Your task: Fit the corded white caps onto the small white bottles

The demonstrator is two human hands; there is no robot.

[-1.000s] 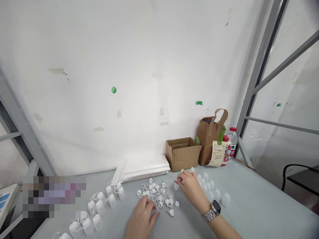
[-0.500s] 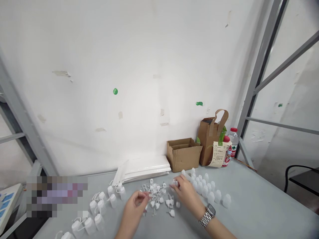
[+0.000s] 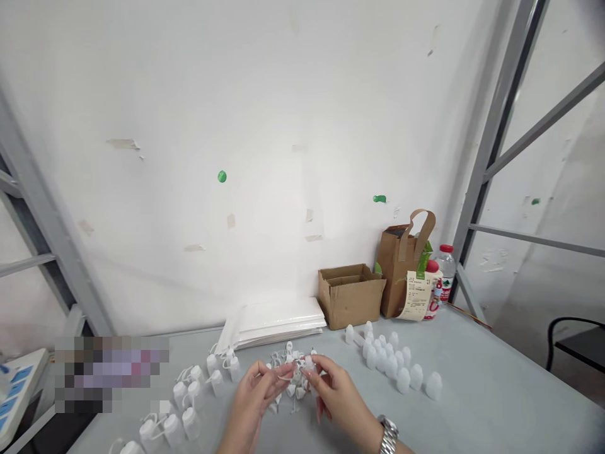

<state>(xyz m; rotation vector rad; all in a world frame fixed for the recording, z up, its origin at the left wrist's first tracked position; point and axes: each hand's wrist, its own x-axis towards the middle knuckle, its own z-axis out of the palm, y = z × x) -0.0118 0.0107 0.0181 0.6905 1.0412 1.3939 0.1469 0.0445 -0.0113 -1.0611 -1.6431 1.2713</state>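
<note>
Over the middle of the table, my left hand point(image 3: 259, 392) pinches a small white cap with a loop strap point(image 3: 285, 378). Facing it, my right hand point(image 3: 338, 392) grips a small translucent bottle point(image 3: 310, 364) by its sides. Cap and bottle are close together; whether they touch is hard to tell. Beneath both hands lies a pile of white strapped caps point(image 3: 300, 392), partly hidden by my fingers. To the left stand several capped bottles point(image 3: 191, 424) with loop straps. Several translucent bottles without straps point(image 3: 391, 366) stand in a cluster to the right.
White flat packs point(image 3: 278, 318) lie stacked against the wall. Beside them stand an open cardboard box point(image 3: 354, 302), a brown paper bag point(image 3: 392, 271) and a red-capped bottle point(image 3: 445, 265). Metal frame posts point(image 3: 491, 151) rise at both sides. A blurred patch covers the left table edge.
My right hand has moved left from the bottle cluster, bringing a bottle to my left hand. My left hand has shifted slightly right with the cap.
</note>
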